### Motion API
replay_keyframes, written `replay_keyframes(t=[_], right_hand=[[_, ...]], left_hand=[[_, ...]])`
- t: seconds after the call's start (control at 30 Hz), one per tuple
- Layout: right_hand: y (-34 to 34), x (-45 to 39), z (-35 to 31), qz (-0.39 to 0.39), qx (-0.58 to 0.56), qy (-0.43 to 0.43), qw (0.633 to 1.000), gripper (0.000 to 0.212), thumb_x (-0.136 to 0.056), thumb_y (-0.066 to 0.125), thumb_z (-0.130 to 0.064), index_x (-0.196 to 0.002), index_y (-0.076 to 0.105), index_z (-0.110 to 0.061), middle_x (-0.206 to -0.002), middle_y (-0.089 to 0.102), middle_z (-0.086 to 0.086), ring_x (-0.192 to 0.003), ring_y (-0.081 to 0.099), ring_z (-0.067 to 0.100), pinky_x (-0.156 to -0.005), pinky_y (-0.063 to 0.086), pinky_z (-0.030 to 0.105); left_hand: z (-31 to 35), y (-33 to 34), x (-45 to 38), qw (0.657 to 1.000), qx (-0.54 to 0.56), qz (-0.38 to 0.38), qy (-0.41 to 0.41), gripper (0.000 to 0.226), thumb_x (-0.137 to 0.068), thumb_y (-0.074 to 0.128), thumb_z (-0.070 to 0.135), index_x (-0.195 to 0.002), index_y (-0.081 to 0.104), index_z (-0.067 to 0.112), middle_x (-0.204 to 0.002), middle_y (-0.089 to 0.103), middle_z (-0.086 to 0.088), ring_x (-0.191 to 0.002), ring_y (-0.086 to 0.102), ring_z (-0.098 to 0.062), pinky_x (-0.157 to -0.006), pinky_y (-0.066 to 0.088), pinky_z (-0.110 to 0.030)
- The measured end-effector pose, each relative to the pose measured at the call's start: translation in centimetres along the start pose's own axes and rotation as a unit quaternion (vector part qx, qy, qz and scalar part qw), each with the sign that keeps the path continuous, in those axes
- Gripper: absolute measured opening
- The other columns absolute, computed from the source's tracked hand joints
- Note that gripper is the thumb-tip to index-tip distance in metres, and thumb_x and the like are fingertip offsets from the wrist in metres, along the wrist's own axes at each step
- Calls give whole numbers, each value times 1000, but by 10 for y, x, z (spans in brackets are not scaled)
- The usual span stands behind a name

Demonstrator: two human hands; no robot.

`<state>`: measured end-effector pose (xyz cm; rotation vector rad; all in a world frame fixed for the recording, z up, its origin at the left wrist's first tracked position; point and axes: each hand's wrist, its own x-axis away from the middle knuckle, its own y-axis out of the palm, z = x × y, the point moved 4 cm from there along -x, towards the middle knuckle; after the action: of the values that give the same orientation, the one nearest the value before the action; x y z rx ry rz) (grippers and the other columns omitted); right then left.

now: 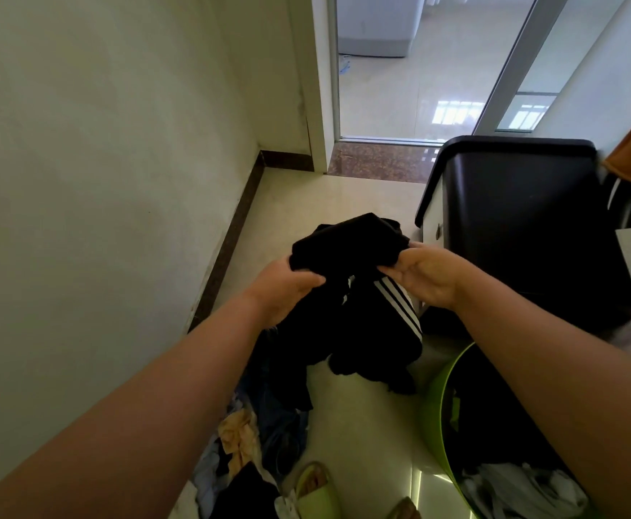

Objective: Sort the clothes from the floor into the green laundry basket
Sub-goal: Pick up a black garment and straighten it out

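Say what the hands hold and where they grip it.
Both hands, left hand and right hand, grip a black striped garment by its bunched upper edge, one at each end.

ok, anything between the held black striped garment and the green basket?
Nothing visible. Both hands, left hand and right hand, grip the black white-striped garment above the floor; the green plastic laundry basket sits open, lower right.

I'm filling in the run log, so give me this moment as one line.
left hand: grips black garment | right hand: grips it | garment: held up | green basket: lower right
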<state>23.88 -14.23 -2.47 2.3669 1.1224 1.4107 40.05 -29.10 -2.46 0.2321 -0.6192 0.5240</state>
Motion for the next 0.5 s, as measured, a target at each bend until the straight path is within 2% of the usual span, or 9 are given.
replay_keyframes(t=[0.07, 0.1, 0.17, 0.23, 0.3, 0.33, 0.4, 0.43, 0.5], right_hand=[[-2, -2, -5, 65, 219, -15, 973, 61, -84, 49, 16, -140, 41, -9, -133, 48, 18, -119, 55, 31, -101, 49, 42], [-2, -2, -9, 110, 369, -36, 922, 56, -85, 57, 8, -137, 45, -11, -127, 53, 15, -116, 56, 30, -102, 48, 44], [5, -5, -16, 166, 558, -106, 806, 40, -86, 64, -5, -125, 55, -10, -113, 62, 11, -107, 59, 28, -98, 49, 45], [12, -4, -20, 210, 621, -152, 740, 22, -87, 60, -13, -109, 61, -11, -100, 65, 9, -95, 62, 28, -85, 54, 43], [16, -1, -26, 265, 672, -151, 675, 20, -87, 55, -22, -106, 61, -18, -99, 62, 7, -94, 58, 27, -74, 51, 37], [18, 0, -29, 286, 707, -140, 632, 24, -87, 55, -30, -109, 60, -22, -105, 58, 7, -100, 55, 28, -75, 48, 36], [23, 3, -35, 307, 759, -141, 557, 32, -87, 53, -43, -111, 61, -24, -118, 50, 9, -111, 47, 30, -83, 43, 39], [28, 5, -38, 309, 764, -150, 547, 36, -87, 50, -46, -110, 62, -21, -118, 50, 9, -109, 49, 30, -83, 43, 38], [39, 9, -39, 291, 751, -131, 577, 41, -89, 44, -47, -102, 62, -12, -106, 59, 9, -93, 58, 28, -73, 46, 33]], left_hand=[[11, -5, 1, 963, -250, 83, 49, 18, -82, 60, 0, -99, 58, 8, -94, 64, -21, -82, 65, -27, -72, 52, -31], [16, -7, 2, 920, -355, 149, 74, 9, -82, 59, 4, -81, 55, 11, -79, 60, -15, -65, 57, -19, -58, 46, -26], [26, -9, 3, 832, -475, 265, 108, 24, -84, 53, 9, -63, 45, 18, -67, 54, -5, -51, 42, -11, -46, 28, -24], [34, -6, 9, 762, -554, 313, 120, 23, -86, 50, 18, -63, 47, 21, -65, 52, 1, -54, 42, -11, -55, 31, -25], [42, -6, 10, 701, -622, 331, 113, 22, -87, 48, 36, -69, 54, 23, -75, 47, 5, -77, 46, -17, -74, 35, -34], [45, -7, 10, 688, -635, 333, 110, 26, -86, 48, 43, -72, 57, 23, -84, 43, 5, -90, 44, -22, -82, 36, -39], [51, -7, 7, 706, -624, 315, 117, 32, -87, 50, 43, -71, 56, 17, -90, 41, 2, -93, 44, -23, -85, 40, -39], [51, -6, 5, 736, -597, 299, 111, 32, -87, 51, 38, -67, 52, 14, -83, 44, 2, -82, 46, -19, -75, 42, -34], [50, -5, 2, 848, -445, 286, 40, 31, -88, 50, 28, -62, 43, 13, -65, 46, 0, -58, 44, -16, -55, 34, -28]])
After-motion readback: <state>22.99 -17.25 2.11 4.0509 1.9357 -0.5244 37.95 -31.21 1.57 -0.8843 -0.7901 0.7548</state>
